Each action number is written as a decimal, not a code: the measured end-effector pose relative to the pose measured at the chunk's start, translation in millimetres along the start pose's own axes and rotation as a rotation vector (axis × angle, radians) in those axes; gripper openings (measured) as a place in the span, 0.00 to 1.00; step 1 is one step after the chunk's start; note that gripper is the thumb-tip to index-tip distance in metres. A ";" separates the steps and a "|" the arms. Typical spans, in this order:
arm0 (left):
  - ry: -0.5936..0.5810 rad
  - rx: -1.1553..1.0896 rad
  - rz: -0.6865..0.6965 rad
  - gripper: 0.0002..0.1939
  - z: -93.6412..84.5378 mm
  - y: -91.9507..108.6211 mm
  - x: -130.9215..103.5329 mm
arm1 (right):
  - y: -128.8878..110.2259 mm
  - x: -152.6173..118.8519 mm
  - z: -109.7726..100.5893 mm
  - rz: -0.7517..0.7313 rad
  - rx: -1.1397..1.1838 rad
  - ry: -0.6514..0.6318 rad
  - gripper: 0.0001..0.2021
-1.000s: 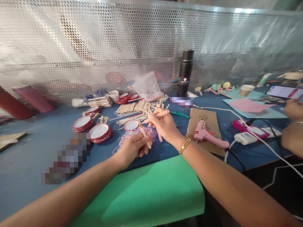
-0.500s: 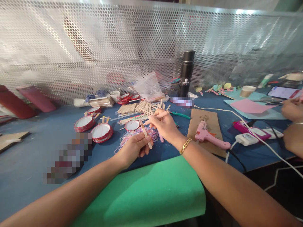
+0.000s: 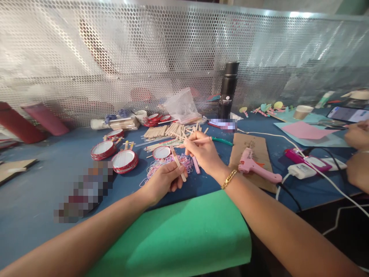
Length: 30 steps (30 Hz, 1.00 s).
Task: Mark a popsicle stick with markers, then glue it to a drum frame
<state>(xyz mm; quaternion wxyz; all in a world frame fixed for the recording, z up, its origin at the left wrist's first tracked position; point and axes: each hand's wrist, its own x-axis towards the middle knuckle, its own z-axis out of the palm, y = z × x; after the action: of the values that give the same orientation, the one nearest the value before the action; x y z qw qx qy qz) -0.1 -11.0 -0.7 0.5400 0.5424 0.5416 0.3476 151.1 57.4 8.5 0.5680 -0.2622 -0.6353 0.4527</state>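
My left hand (image 3: 167,180) is closed round a flat wooden craft stick (image 3: 178,166), which tilts up between thumb and fingers. In a writing grip, my right hand (image 3: 200,152) holds a slim pinkish pencil (image 3: 204,140); its tip is close to the stick's upper end, apart from it as far as I can see. Just beyond my hands lies a tangle of pastel rubber bands (image 3: 152,169) with a small red-rimmed white drum (image 3: 162,152) on it. Loose craft sticks (image 3: 157,131) are piled behind. More little drums (image 3: 124,159) with sticks attached stand to the left.
A pink glue gun (image 3: 253,165) rests on cardboard (image 3: 238,146) at right, near a power strip (image 3: 317,163) and white cables. A black bottle (image 3: 228,90) stands behind. Green sheet (image 3: 178,234) covers the near edge. Another person's hand (image 3: 357,134) is at far right.
My right hand has drawn slightly right, and the pencil's tip has moved back from the craft stick and lies flatter. My left hand stays nearly still.
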 end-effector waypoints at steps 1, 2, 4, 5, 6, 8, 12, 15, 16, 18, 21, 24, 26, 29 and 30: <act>-0.001 0.003 0.002 0.19 -0.1 -0.1 0.4 | 0.3 -0.4 0.7 -0.010 -0.019 -0.002 0.11; -0.001 0.006 0.004 0.19 -0.2 -0.3 0.8 | 0.5 -0.8 1.4 -0.017 -0.034 -0.003 0.12; 0.001 0.009 0.006 0.19 -0.6 -0.6 1.6 | 1.0 -1.5 3.0 -0.021 -0.039 0.000 0.11; 0.001 0.009 0.004 0.19 -0.8 -0.8 1.8 | 1.4 -1.7 3.8 -0.019 -0.033 0.004 0.11; 0.001 0.009 0.001 0.19 -0.9 -0.9 2.0 | 1.8 -1.9 4.3 -0.013 -0.028 0.007 0.10; -0.002 0.012 0.001 0.19 -0.9 -1.1 2.1 | 2.9 -1.9 5.0 -0.001 -0.035 0.006 0.10; 0.001 0.024 0.017 0.19 -0.3 -1.3 1.6 | 4.5 -1.7 5.6 -0.007 -0.058 -0.008 0.11; 0.000 0.026 0.016 0.19 -0.1 -1.3 1.5 | 4.8 -1.7 6.6 -0.018 -0.054 -0.020 0.11; 0.002 0.025 0.015 0.19 -0.1 -1.4 1.5 | 4.8 -1.7 6.9 -0.019 -0.057 -0.022 0.11; 0.006 0.021 0.013 0.18 -0.1 -1.5 1.7 | 5.2 -1.2 6.6 -0.019 -0.067 -0.023 0.11; 0.015 0.013 0.023 0.18 0.1 -1.7 1.6 | 6.7 0.6 3.7 -0.029 -0.090 -0.012 0.11; 0.007 0.017 0.033 0.17 0.2 -1.8 1.1 | 8.1 2.8 -0.9 -0.038 -0.126 0.030 0.10; 0.000 0.018 0.028 0.17 0.0 -1.6 0.7 | 8.0 3.5 -2.7 -0.025 -0.136 0.057 0.10; 0.003 0.011 0.020 0.17 -0.5 -1.0 0.4 | 6.4 2.4 -1.4 -0.009 -0.103 0.057 0.10; 0.003 0.010 0.019 0.18 -0.6 -0.8 0.5 | 5.8 1.6 -0.1 -0.010 -0.083 0.049 0.10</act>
<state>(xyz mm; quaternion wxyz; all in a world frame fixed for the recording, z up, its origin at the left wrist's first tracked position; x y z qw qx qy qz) -0.8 -10.5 -1.5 0.5329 0.5498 0.5391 0.3509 149.8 61.4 4.2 0.5743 -0.2936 -0.6408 0.4164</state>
